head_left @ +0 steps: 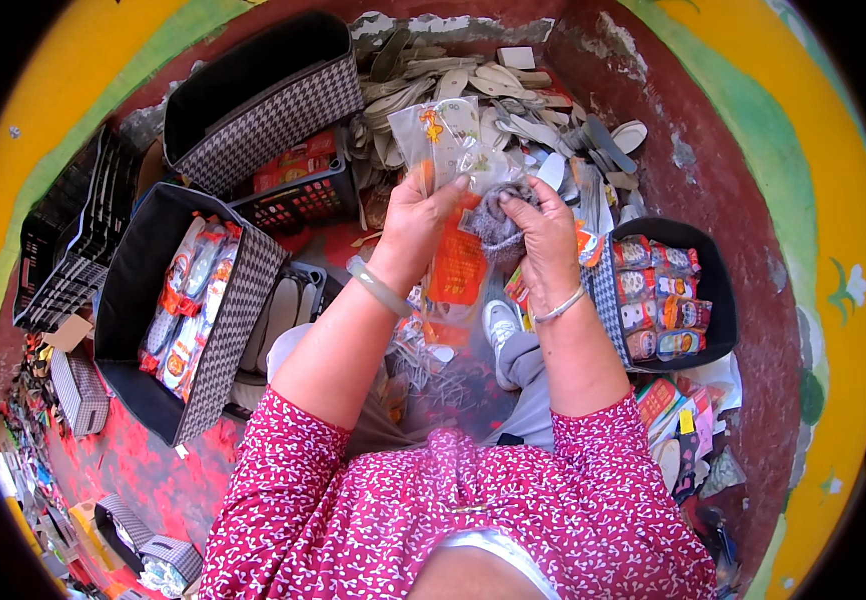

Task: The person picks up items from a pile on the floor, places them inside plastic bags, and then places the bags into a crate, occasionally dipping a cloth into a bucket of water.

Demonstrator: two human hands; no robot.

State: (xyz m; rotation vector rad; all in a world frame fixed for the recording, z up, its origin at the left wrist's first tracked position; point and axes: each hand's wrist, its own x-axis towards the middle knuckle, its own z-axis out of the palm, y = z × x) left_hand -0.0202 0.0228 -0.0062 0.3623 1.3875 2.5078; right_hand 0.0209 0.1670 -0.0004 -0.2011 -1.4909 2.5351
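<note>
A clear plastic bag (pixel 435 135) with a small printed picture is pinched in my left hand (pixel 415 228), standing up above the thumb. My right hand (pixel 550 245) is closed around a bunched grey knitted sock (pixel 498 222), thumb on top. The sock sits close beside the bag; whether any of it is inside the plastic I cannot tell. Below and between my hands shows an orange plastic wrapper (pixel 458 265) with a clear edge. Whether it joins the bag is hidden by my left hand.
At left, a houndstooth bin (pixel 238 330) holds several wrapped packs; another bin (pixel 263 130) stands behind it, by black crates (pixel 78 235). A right bin (pixel 721 290) holds rolled packs. Pale insole shapes (pixel 498 80) pile against the far wall. Scraps lie near my shoe (pixel 503 335).
</note>
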